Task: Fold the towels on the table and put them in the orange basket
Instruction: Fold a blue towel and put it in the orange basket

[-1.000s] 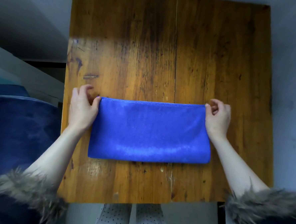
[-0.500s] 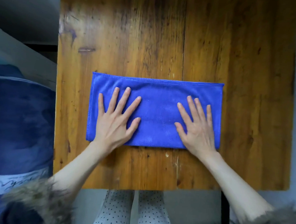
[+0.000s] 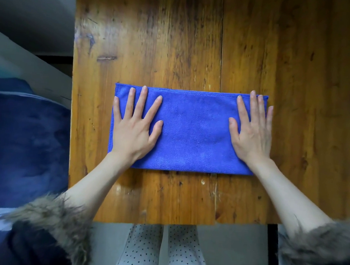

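A blue towel (image 3: 192, 131), folded into a long rectangle, lies flat on the wooden table (image 3: 196, 41) near its front edge. My left hand (image 3: 136, 126) lies flat on the towel's left end with its fingers spread. My right hand (image 3: 252, 131) lies flat on the towel's right end, fingers straight, the little finger reaching just past the towel's right edge. No orange basket is in view.
The table's front edge runs just above my dotted trouser legs (image 3: 162, 252). A dark blue cushioned seat (image 3: 24, 143) stands close to the table's left side. A black table leg (image 3: 272, 251) shows at the lower right. Fur cuffs cover both my wrists' sleeves.
One second ago my hands pinched the towel's far corners. Half a second ago they lay flat near its middle; now each has slid outward to its own end.
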